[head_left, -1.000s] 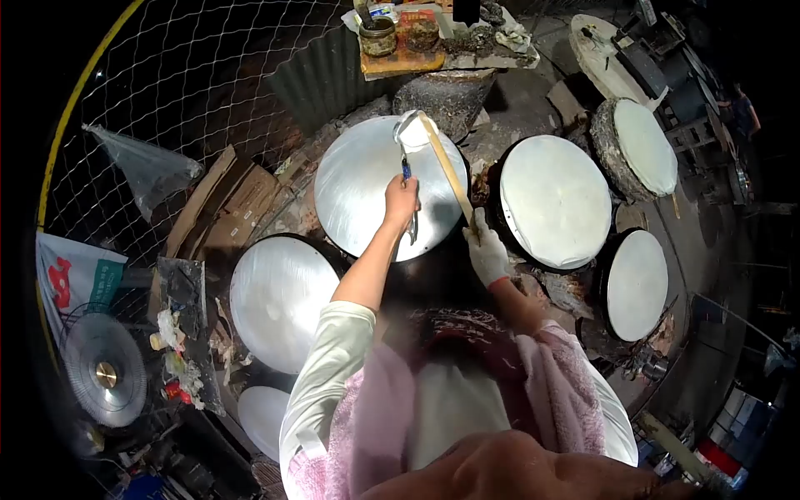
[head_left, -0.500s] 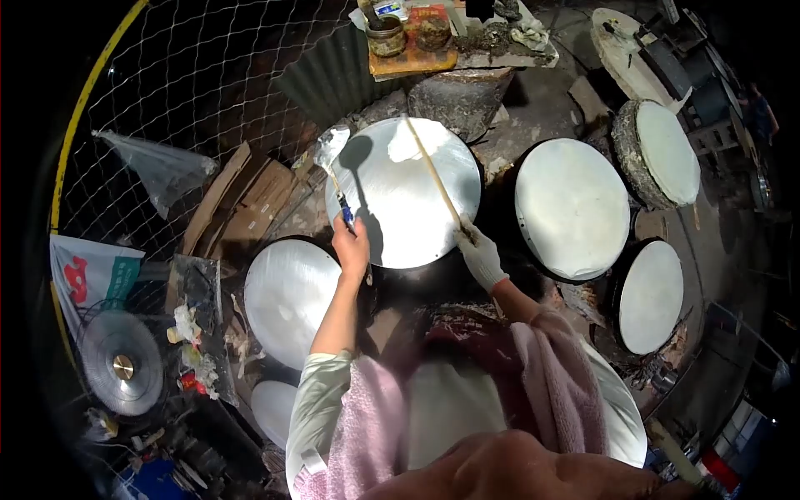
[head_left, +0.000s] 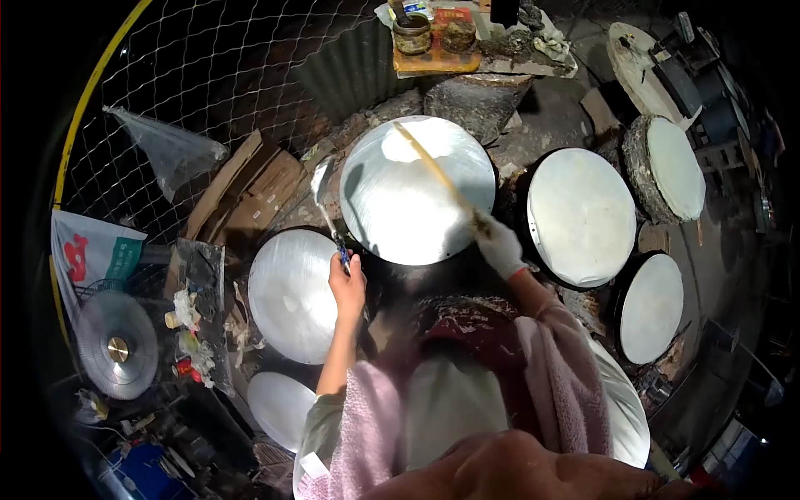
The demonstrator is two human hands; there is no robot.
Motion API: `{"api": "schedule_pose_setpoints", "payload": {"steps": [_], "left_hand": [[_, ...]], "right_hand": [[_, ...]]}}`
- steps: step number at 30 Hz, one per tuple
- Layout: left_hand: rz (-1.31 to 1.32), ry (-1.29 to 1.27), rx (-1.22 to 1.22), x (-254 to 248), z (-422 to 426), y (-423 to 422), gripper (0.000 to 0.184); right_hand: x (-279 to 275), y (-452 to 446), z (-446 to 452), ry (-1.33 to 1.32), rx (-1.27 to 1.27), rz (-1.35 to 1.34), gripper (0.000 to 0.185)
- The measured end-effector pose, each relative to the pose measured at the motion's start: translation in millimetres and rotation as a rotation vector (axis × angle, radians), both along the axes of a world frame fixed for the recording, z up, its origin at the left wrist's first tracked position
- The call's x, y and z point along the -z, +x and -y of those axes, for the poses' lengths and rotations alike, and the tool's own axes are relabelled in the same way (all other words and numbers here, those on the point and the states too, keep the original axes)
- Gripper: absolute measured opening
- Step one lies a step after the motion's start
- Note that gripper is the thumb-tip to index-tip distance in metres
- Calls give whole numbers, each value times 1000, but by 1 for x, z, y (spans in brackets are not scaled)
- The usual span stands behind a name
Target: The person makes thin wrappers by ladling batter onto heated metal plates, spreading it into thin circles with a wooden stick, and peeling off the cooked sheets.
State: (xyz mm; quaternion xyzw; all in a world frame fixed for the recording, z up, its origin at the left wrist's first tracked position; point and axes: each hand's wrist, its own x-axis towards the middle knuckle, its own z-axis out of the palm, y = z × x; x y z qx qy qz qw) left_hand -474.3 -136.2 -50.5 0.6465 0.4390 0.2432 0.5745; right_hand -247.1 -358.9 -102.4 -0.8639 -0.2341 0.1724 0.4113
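A wire net point(head_left: 242, 50) with a yellow edge spans the upper left. Directly before the person, who wears a pink towel point(head_left: 379, 417) over the shoulders, sits the middle disc point(head_left: 408, 217), broad, round and metallic; a dark shadow lies near its left rim. The board point(head_left: 517, 65) stands beyond it, at the top of the view.

To the right of the middle disc is the right disc point(head_left: 581, 217), pale and slightly smaller, tilted in view. The left disc point(head_left: 287, 304), silvery, lies to the lower left, partly behind the left forearm. The fan point(head_left: 133, 325), round with a brass-coloured hub, is at the far left, and a clear bag point(head_left: 171, 154) hangs against the net. Three smaller pale discs lie farther out, two at the right and one at the lower left.

The right hand point(head_left: 500, 247), in a white glove, grips the stick point(head_left: 435, 171), which slants up and left across the middle disc. The ladle point(head_left: 319, 182) is in the closed fingers of the bare left hand point(head_left: 348, 287); its head points up, just left of the middle disc's rim. A white patch point(head_left: 437, 143) lies on the far part of the middle disc, with the stick's tip at it; whether they touch, I cannot tell. Smallest is the jar point(head_left: 412, 37), on the board.
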Motion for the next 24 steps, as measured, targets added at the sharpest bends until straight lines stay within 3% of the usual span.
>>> {"api": "schedule_pose_setpoints", "payload": {"steps": [1,3,4,7,8,13,15,17,19,21,24], "left_hand": [[14,-28,-31,-9,5,-5,14],[35,21,-56,-9,6,-17,16],[13,76,-63,-2,8,-23,16],[-25,61,-87,0,10,-32,14],[-31,25,-99,-3,13,-33,14],[-71,-32,-129,-9,22,-43,15],[-103,15,-137,-2,23,-49,14],[-124,69,-145,4,24,-56,14],[-99,-55,-196,-13,30,-48,13],[-96,-64,-218,-9,34,-49,13],[-111,-78,-221,-12,38,-46,13]], "right_hand": [[7,10,14,116,19,93,38],[-6,29,32,-19,62,15,37],[31,37,43,142,92,-185,40],[44,18,13,137,-6,-203,42],[64,13,-2,248,19,-404,44],[-4,23,-12,-87,-136,-163,46],[-8,54,2,87,-99,-137,40],[-14,65,10,-68,-60,-142,36],[22,61,4,-35,-158,-146,38],[34,44,-14,100,-183,-361,40],[38,52,-10,40,-279,-323,44]]}}
